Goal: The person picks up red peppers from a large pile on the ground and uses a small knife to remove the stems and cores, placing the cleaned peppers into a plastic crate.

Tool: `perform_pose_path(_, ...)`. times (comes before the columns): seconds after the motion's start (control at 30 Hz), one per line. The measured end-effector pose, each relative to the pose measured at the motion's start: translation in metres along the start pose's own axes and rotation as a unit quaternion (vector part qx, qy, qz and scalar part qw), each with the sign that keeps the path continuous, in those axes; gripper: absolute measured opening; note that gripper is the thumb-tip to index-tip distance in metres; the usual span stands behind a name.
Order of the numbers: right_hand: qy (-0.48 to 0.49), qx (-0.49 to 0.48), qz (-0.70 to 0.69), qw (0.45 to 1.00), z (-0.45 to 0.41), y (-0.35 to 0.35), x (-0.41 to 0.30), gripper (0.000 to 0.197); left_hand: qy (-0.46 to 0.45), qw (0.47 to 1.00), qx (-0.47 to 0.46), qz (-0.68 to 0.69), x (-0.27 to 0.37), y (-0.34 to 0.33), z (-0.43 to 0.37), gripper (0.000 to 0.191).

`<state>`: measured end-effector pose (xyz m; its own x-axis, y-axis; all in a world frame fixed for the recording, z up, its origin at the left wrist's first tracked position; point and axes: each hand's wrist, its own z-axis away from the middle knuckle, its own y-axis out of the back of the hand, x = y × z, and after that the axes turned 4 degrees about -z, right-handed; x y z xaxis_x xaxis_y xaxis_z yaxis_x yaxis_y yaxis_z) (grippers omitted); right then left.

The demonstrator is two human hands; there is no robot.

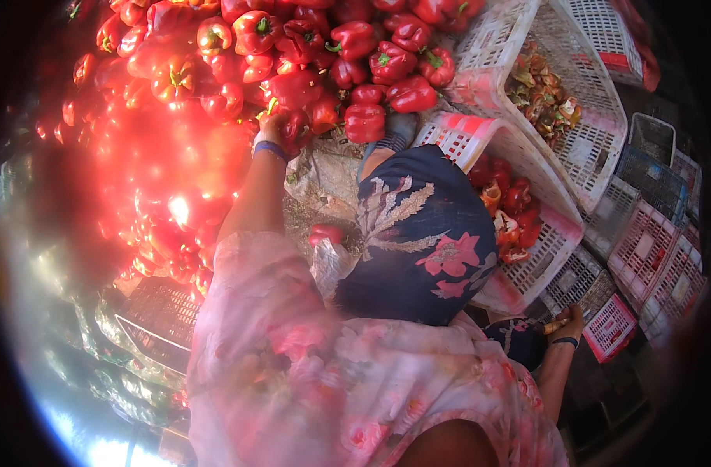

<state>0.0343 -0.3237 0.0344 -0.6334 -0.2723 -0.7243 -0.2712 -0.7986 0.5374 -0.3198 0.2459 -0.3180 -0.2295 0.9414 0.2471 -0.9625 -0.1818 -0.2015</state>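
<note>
A large heap of red bell peppers [364, 119] spreads before me at the upper left. My left hand [272, 129] reaches to its near edge and touches a red bell pepper [296, 128]. Its fingers are partly hidden, so a firm grip cannot be made out. Down at the right, beside my knee, my right hand [572, 322] is closed around a small tan, handle-like object [557, 326]; what it belongs to is not clear. Between the hands, a plastic crate [557, 233] with a pinkish rim holds cut red pepper pieces [510, 201].
Another white crate [603, 125] behind holds pepper cores and scraps [542, 96]. More crates [644, 236] stand along the right. A single pepper [326, 234] lies on the ground near crumpled plastic [331, 265]. A dark crate [160, 321] sits at lower left. Glare blurs the left side.
</note>
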Motion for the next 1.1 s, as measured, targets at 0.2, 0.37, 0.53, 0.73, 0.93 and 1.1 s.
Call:
perform_pose_path(0.2,0.003,-0.102,-0.101,0.99,0.002,-0.024,-0.006,0.027,-0.015,0.958,-0.224,0.177,-0.01,-0.005,0.103,0.029)
perform_pose_path(0.37,0.159,-0.212,-0.032,0.964,0.101,-0.086,-0.034,0.027,-0.047,0.929,-0.335,0.148,0.006,-0.084,0.218,0.032)
perform_pose_path(0.53,0.286,-0.361,-0.037,0.887,0.19,-0.116,-0.041,0.019,-0.105,0.864,-0.488,0.06,-0.009,-0.171,0.293,0.042)
perform_pose_path(0.73,0.521,-0.372,-0.087,0.763,0.226,-0.137,-0.037,0.028,-0.11,0.842,-0.522,-0.086,-0.094,-0.23,0.392,0.03)
perform_pose_path(0.93,0.701,-0.207,0.007,0.682,0.221,-0.086,-0.041,0.021,-0.096,0.825,-0.542,-0.127,-0.165,-0.235,0.409,0.025)
perform_pose_path(1.1,0.735,-0.154,0.032,0.659,0.203,-0.054,-0.03,0.013,-0.139,0.805,-0.538,-0.208,-0.202,-0.235,0.416,0.024)
